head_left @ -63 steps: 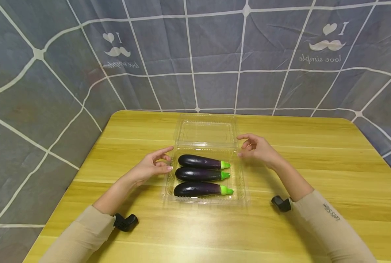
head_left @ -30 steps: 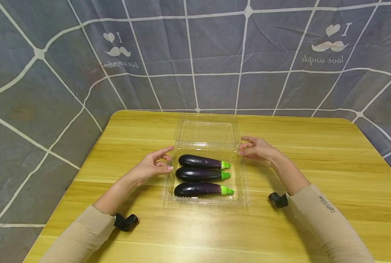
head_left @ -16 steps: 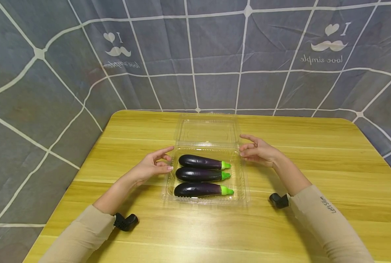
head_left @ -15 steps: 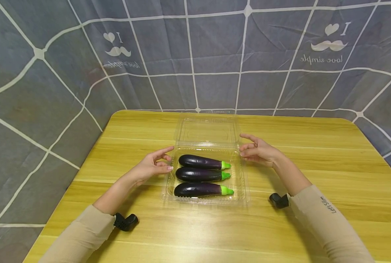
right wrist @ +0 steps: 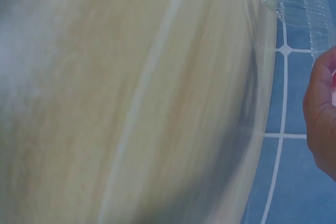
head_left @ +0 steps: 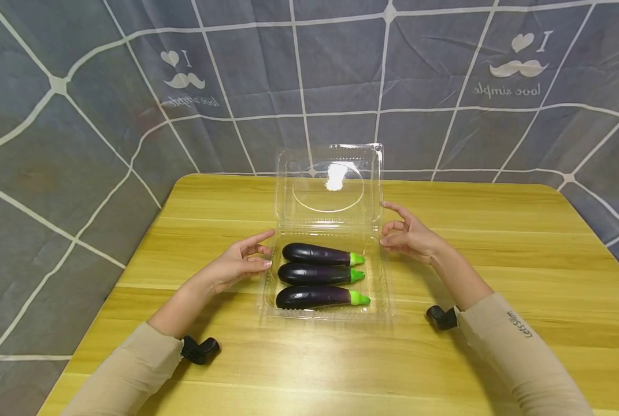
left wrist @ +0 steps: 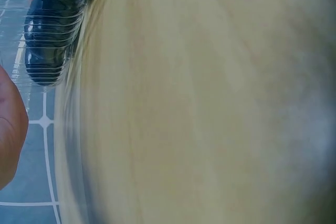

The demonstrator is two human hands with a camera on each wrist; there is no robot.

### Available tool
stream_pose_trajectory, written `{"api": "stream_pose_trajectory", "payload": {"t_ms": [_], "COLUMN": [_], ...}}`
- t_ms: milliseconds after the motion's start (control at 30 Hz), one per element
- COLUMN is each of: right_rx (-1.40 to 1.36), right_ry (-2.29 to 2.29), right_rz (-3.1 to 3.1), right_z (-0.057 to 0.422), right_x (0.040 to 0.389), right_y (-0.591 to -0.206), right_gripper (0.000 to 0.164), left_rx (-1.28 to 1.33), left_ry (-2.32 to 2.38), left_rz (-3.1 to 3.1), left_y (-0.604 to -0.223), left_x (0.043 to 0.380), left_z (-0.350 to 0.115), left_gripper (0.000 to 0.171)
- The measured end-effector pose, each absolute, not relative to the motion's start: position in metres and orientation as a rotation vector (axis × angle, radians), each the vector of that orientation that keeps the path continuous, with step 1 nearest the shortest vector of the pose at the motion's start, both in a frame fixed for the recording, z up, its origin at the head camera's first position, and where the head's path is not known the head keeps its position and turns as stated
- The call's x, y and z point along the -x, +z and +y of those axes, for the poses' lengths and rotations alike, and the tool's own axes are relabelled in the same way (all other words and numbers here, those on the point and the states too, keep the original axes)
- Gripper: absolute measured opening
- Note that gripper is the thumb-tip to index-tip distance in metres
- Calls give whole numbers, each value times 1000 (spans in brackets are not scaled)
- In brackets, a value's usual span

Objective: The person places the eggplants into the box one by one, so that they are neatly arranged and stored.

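Observation:
In the head view, three dark purple eggplants (head_left: 314,274) with green stem ends lie side by side in the base of a clear plastic clamshell box (head_left: 379,300). Its hinged lid (head_left: 288,199) stands raised at the back, tilted up. My left hand (head_left: 231,266) is at the box's left side, index finger and thumb apart, their tips right at the rim. My right hand (head_left: 413,237) is on the other side, index fingertip at the lid's right edge and thumb by the base's rim. The left wrist view catches the eggplants' rounded ends (left wrist: 47,40) through the ribbed plastic.
The box stands on a yellow wood-grain table (head_left: 309,370). Behind and to the left hangs a grey curtain (head_left: 226,75) with white grid lines. A black wrist camera (head_left: 200,351) is on the left forearm, another black camera (head_left: 441,318) on the right.
The lid has swung up from lying back on the table to a raised tilt. My right index finger has risen along with it; my left hand and the eggplants have stayed put.

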State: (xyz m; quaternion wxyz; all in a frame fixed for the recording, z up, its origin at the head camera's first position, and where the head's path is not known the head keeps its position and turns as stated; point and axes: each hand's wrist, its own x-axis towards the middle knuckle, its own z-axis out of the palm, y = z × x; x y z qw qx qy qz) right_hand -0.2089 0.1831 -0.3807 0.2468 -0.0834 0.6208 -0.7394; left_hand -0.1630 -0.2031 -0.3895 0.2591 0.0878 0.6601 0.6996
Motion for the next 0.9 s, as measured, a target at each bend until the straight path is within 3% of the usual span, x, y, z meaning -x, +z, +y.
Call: {"api": "stream_pose_trajectory", "payload": {"t_ms": [900], "right_rx": [391], "right_ry": [-2175], "right_rz": [1686], "right_z": [181], "right_x": [206], "right_y": [-390], "right_gripper": [56], "left_rx": [-158], "left_ry": [2003], "left_rz": [1588], "left_y": [-386], "left_x": [163], "left_z": [-202], "left_gripper": [55]}}
